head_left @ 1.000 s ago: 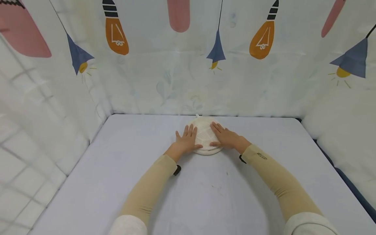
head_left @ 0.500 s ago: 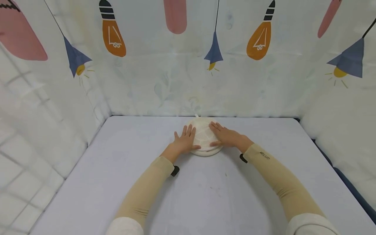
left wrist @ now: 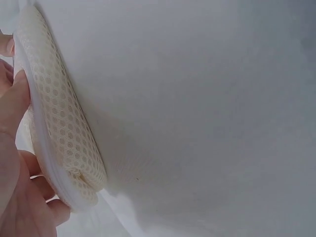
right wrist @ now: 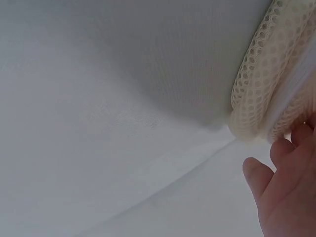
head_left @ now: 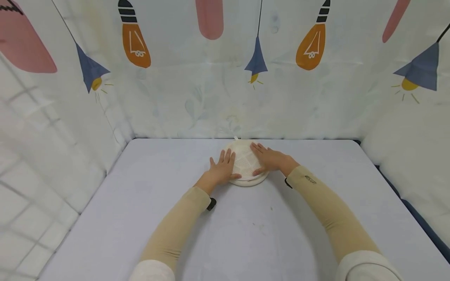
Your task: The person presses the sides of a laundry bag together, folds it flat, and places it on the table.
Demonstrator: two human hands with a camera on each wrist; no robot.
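Observation:
A round cream mesh laundry bag point(head_left: 245, 164) lies flat at the far edge of the white table point(head_left: 239, 234). My left hand point(head_left: 220, 170) rests on its left side with fingers spread. On the right side my right hand point(head_left: 270, 160) touches it, fingers fairly straight. In the left wrist view, the bag's honeycomb mesh point(left wrist: 64, 108) and pale rim band point(left wrist: 42, 118) show, with the left thumb and fingers against the band. The right wrist view has the mesh edge point(right wrist: 256, 79) at upper right, near the right fingers; part of that hand is cut off.
A white cloth wall point(head_left: 158, 101) printed with bulbs and lamps stands behind the table. Similar cloth walls rise at left point(head_left: 42, 156) and right point(head_left: 411, 148). Small faint marks point(head_left: 259, 225) dot the tabletop in front of the bag.
My right hand has shifted very slightly, its thumb now angled a little more downward at the bag's right side. My left hand and the bag stay about where they were.

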